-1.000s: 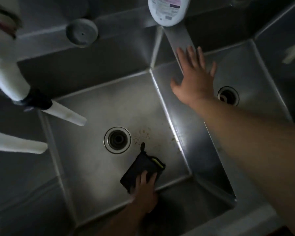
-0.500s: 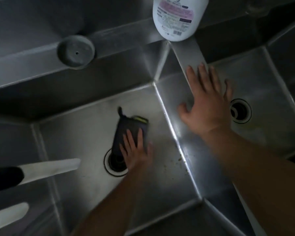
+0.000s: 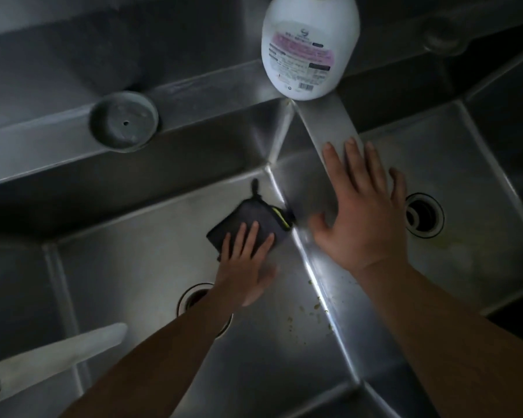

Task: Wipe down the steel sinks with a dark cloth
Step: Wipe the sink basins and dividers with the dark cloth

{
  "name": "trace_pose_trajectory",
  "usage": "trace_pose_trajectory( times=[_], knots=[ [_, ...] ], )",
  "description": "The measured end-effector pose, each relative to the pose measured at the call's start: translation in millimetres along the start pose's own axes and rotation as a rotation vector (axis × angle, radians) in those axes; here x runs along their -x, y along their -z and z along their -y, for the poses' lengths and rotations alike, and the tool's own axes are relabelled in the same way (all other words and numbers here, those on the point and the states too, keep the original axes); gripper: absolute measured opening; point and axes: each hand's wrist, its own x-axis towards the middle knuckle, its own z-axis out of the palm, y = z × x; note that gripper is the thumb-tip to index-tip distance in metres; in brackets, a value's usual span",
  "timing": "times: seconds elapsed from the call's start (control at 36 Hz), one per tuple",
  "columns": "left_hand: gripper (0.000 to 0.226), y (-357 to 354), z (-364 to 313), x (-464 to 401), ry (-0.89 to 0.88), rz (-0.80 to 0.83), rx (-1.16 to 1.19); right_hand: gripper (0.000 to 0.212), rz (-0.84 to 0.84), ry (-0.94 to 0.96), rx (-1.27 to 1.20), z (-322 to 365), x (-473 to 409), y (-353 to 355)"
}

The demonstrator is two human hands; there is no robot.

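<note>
My left hand (image 3: 245, 260) presses flat on a dark folded cloth (image 3: 248, 218) with a yellow-green edge, on the floor of the left steel sink (image 3: 127, 267). The cloth lies in the far right corner, against the wall shared with the right sink (image 3: 471, 236). The left sink's drain (image 3: 194, 297) is partly hidden under my left forearm. My right hand (image 3: 360, 218) rests spread, palm down, on the steel divider (image 3: 329, 131) between the two sinks and holds nothing. Small crumbs (image 3: 311, 309) dot the left sink floor by the divider wall.
A white bottle (image 3: 310, 46) with a pink label stands on the back ledge above the divider. A round grey stopper (image 3: 124, 122) sits on the ledge behind the left sink. The right sink's drain (image 3: 424, 215) is open. A white spout (image 3: 58, 354) reaches in from lower left.
My left hand has slid the cloth from the sink's near side, past the drain, up into the far right corner. My right hand stayed on the divider. The view tilted.
</note>
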Motion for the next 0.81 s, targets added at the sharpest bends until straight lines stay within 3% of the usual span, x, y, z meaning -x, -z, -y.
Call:
trace_pose_trajectory(
  times=[0.06,0.11,0.19,0.36,0.44,0.61,0.81],
  knots=[
    [0.067,-3,5,7,-0.147,-0.017,-0.017,0.091,0.005,0.001,0.004,0,0,0],
    [0.054,-1,7,9,-0.179,-0.061,0.010,0.091,0.006,-0.003,0.004,1,0,0],
    [0.044,6,-3,-5,-0.032,-0.072,0.044,0.090,0.002,-0.006,-0.005,2,0,1],
    [0.052,25,-15,-62,0.369,-0.054,0.130,0.090,0.004,0.000,-0.006,2,-2,4],
    [0.051,36,-14,-103,0.451,-0.059,0.180,0.088,0.001,0.006,-0.016,2,-2,3],
    [0.055,25,-11,-107,0.374,-0.025,0.088,0.091,0.007,0.011,-0.029,-1,-3,-1],
    [0.057,-2,-75,-7,0.153,0.094,0.098,0.090,0.076,0.006,-0.044,-1,-6,1]
  ],
)
